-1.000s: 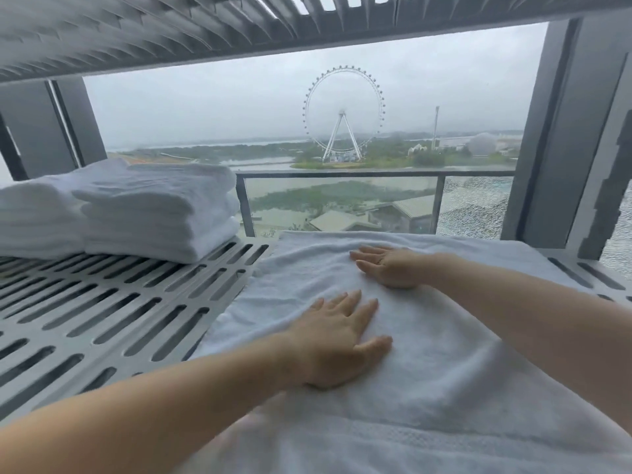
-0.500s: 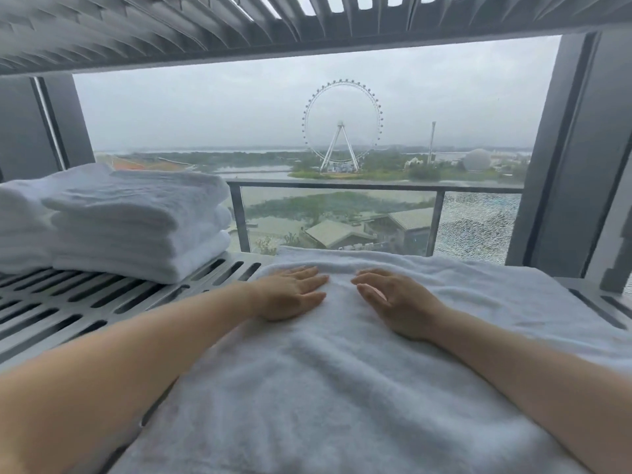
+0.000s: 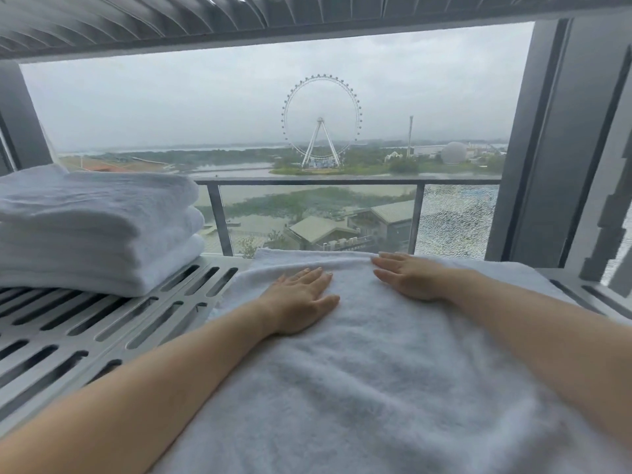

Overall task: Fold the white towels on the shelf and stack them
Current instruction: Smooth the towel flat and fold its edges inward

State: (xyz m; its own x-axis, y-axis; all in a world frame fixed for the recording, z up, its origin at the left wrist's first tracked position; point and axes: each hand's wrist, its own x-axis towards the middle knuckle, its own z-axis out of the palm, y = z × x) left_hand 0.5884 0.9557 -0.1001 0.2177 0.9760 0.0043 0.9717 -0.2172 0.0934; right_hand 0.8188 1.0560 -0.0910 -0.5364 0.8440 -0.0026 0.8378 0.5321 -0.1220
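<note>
The white towel (image 3: 376, 388) is being pressed flat onto the slotted shelf (image 3: 102, 330), its near end being cut off by the frame. Toward its far edge, the left hand (image 3: 301, 301) and right hand (image 3: 412, 278) are being laid on it palm-down, fingers straight. Beyond, leftward, the folded stack (image 3: 99, 230) is being cropped.

Nothing legible is showing in this view. No text, label, brand, number or sign is presenting itself clearly enough to be read on any surface.
</note>
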